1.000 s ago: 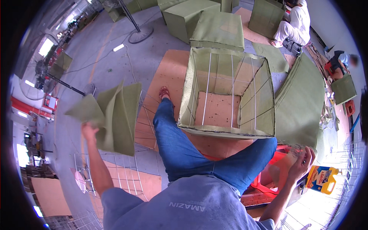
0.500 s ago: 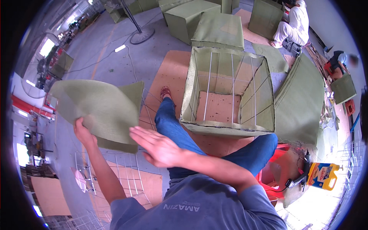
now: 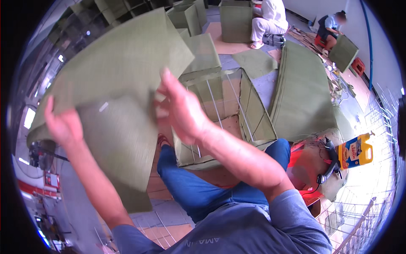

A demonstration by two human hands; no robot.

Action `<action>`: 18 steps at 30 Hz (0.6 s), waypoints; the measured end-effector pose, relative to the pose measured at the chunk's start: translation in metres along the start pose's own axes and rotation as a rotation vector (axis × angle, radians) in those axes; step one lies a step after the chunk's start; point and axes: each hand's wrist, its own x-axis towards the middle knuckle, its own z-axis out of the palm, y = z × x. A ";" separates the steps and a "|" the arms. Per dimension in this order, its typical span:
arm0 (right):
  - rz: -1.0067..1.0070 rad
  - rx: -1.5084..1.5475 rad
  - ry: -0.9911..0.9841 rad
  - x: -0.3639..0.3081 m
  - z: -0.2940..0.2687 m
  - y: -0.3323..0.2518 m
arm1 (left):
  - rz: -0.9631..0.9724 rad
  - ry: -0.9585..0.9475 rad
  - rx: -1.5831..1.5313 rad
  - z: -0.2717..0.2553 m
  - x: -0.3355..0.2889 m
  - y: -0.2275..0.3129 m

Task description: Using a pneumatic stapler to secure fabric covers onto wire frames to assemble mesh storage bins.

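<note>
A large, limp green mesh sheet [image 3: 114, 55] is lifted at my left, with its lower part [image 3: 122, 144] bending down toward the floor. My left hand [image 3: 65, 127] is closed on it near its left side, blurred by motion. My right hand [image 3: 184, 110] is by the sheet's right edge, thumb raised and fingers apart, also blurred; whether it touches the sheet is hard to see. Between my knees and the far boxes stands an open wire-framed box [image 3: 249, 101] covered in the same green mesh, partly hidden behind my right forearm.
A stack of green sheets [image 3: 302, 93] lies right of the box. Beyond are finished green boxes [image 3: 236, 23] and two seated people. At my right are a black-handled tool [image 3: 330, 163], a yellow jug [image 3: 355, 151] and wire frames [image 3: 359, 224].
The green sheet has been raised and swung toward the far side, now covering part of the box. Both hands have moved up and away from me. My view has turned to the right.
</note>
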 end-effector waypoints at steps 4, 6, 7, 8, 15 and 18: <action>-0.099 -0.077 0.036 0.031 -0.020 -0.080 | 0.122 -0.267 -0.016 0.036 0.041 -0.059; -0.241 -0.074 0.023 0.052 -0.032 -0.115 | 0.202 -0.350 0.041 0.054 0.056 -0.088; -0.239 -0.080 0.031 0.056 -0.036 -0.124 | 0.231 -0.379 0.096 0.062 0.056 -0.104; -0.330 -0.082 0.076 0.059 -0.039 -0.138 | 0.128 -0.421 -0.016 0.068 0.047 -0.121; -0.262 -0.573 0.560 0.056 -0.167 -0.104 | -0.610 0.052 0.117 -0.023 -0.036 -0.249; -0.129 -0.722 0.645 0.034 -0.217 -0.073 | -0.759 0.102 0.171 -0.093 -0.040 -0.299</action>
